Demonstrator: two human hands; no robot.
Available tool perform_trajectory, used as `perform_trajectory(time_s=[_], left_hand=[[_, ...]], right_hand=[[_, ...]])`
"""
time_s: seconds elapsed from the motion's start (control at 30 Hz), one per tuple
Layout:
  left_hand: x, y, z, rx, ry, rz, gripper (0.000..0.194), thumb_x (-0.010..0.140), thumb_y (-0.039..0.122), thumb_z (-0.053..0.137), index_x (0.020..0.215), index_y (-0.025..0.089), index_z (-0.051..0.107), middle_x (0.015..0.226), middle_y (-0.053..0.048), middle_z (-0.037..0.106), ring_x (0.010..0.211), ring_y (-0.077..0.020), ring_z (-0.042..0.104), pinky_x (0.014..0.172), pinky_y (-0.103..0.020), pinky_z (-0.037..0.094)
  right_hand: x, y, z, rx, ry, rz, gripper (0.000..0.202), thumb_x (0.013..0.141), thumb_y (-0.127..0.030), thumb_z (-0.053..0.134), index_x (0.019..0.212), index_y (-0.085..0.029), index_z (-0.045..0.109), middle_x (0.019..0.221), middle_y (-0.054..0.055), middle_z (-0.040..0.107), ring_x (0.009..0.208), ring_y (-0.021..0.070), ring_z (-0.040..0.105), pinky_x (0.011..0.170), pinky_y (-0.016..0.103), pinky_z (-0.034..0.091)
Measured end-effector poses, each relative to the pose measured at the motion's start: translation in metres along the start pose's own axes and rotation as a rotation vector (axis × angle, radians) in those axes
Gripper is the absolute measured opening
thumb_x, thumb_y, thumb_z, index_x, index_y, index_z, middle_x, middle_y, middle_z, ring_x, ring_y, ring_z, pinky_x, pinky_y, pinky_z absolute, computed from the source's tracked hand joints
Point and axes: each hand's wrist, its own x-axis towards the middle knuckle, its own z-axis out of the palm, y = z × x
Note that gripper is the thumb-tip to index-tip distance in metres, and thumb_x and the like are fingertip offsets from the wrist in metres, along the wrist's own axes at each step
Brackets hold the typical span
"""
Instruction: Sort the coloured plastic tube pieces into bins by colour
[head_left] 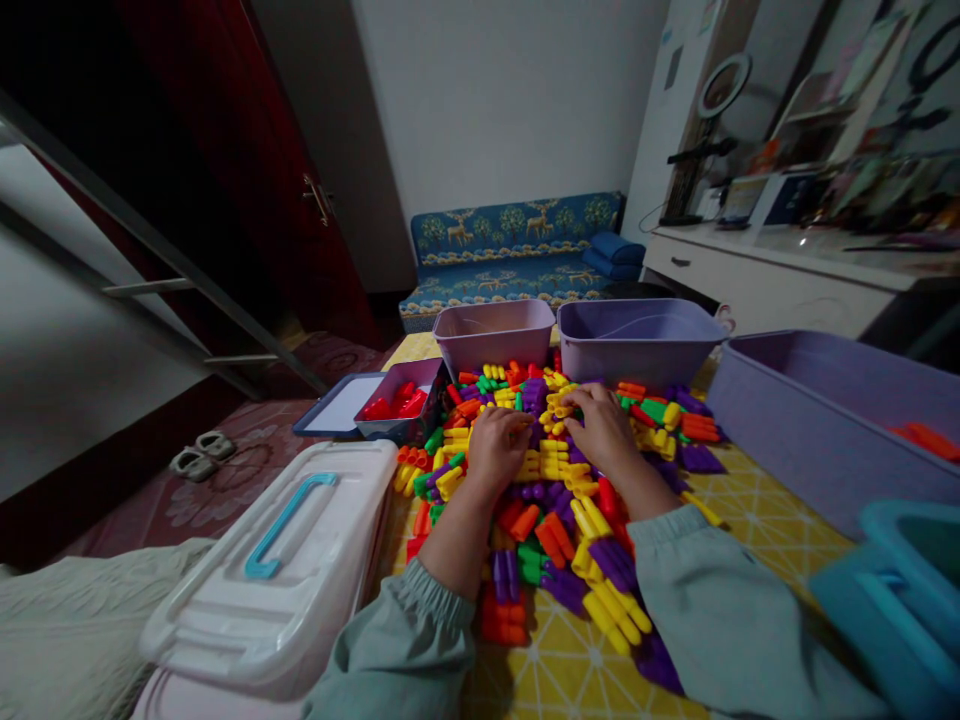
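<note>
A heap of bullet-shaped plastic building blocks [555, 460] in yellow, purple, orange, green and red lies spread before me. My left hand [499, 447] is over the middle of the heap, its fingers curled together; what they hold, if anything, is hidden. Just to its right, my right hand [602, 428] has its thumb and fingers bent around a yellow building block [559, 405] at the heap's far side. A small gap separates the two hands. Yellow blocks [553, 460] lie joined in rows below them.
Two purple bins [495, 340] [637, 345] stand behind the heap. A larger bin [810, 430] at right holds orange pieces, with a teal container [892, 600] nearer. At left are a box with red pieces [397, 402] and a white lidded case [292, 560]. Yellow patterned cloth [780, 510] covers the table.
</note>
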Motion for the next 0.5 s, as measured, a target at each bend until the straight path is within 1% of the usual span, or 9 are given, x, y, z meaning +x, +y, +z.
perform_trajectory(time_s=[0.07, 0.13, 0.23, 0.3, 0.4, 0.5], left_hand=[[0.0, -0.002, 0.001, -0.005, 0.003, 0.006, 0.019, 0.081, 0.016, 0.061, 0.095, 0.021, 0.072, 0.095, -0.005, 0.072, 0.092, -0.0206, 0.061, 0.086, -0.034, 0.045], [0.0, -0.003, 0.002, -0.013, 0.01, 0.007, 0.019, 0.08, 0.016, 0.062, 0.096, 0.02, 0.071, 0.095, -0.005, 0.071, 0.092, -0.0206, 0.061, 0.086, -0.034, 0.045], [0.0, -0.004, 0.003, -0.019, 0.019, 0.003, 0.022, 0.079, 0.015, 0.063, 0.1, 0.02, 0.07, 0.095, -0.005, 0.071, 0.092, -0.0208, 0.061, 0.086, -0.034, 0.046], [-0.001, -0.005, 0.003, -0.023, 0.023, 0.008, 0.025, 0.078, 0.014, 0.063, 0.102, 0.02, 0.069, 0.097, -0.005, 0.071, 0.093, -0.0209, 0.061, 0.086, -0.034, 0.046], [-0.001, -0.007, 0.005, -0.019, 0.04, 0.012, 0.026, 0.078, 0.015, 0.063, 0.103, 0.02, 0.068, 0.097, -0.005, 0.071, 0.093, -0.0214, 0.061, 0.085, -0.034, 0.047], [-0.001, -0.008, 0.007, -0.006, 0.053, 0.006, 0.025, 0.076, 0.016, 0.065, 0.101, 0.018, 0.068, 0.095, -0.007, 0.071, 0.091, -0.0226, 0.062, 0.084, -0.035, 0.048]], right_hand=[[0.0, 0.0, 0.0, 0.018, 0.009, -0.001, 0.024, 0.075, -0.015, 0.056, 0.096, -0.021, 0.066, 0.104, 0.007, 0.058, 0.1, 0.0222, 0.055, 0.09, 0.033, 0.044], [-0.001, 0.001, 0.001, 0.048, 0.022, 0.002, 0.022, 0.074, -0.013, 0.056, 0.093, -0.022, 0.065, 0.103, 0.006, 0.058, 0.098, 0.0208, 0.056, 0.088, 0.032, 0.044], [0.0, 0.0, 0.002, 0.092, 0.032, -0.024, 0.022, 0.072, -0.011, 0.057, 0.089, -0.023, 0.063, 0.113, 0.005, 0.057, 0.1, 0.0203, 0.057, 0.088, 0.031, 0.044], [0.001, -0.003, 0.001, 0.113, 0.008, -0.065, 0.021, 0.07, -0.011, 0.059, 0.088, -0.023, 0.061, 0.114, 0.004, 0.059, 0.097, 0.0202, 0.058, 0.084, 0.031, 0.044], [0.001, -0.01, 0.0, 0.134, -0.03, -0.134, 0.019, 0.07, -0.015, 0.061, 0.086, -0.024, 0.059, 0.104, 0.003, 0.063, 0.093, 0.0209, 0.059, 0.082, 0.032, 0.044], [0.0, -0.017, 0.001, 0.143, -0.025, -0.184, 0.018, 0.069, -0.017, 0.064, 0.085, -0.023, 0.057, 0.099, 0.003, 0.064, 0.096, 0.0227, 0.059, 0.084, 0.034, 0.043]])
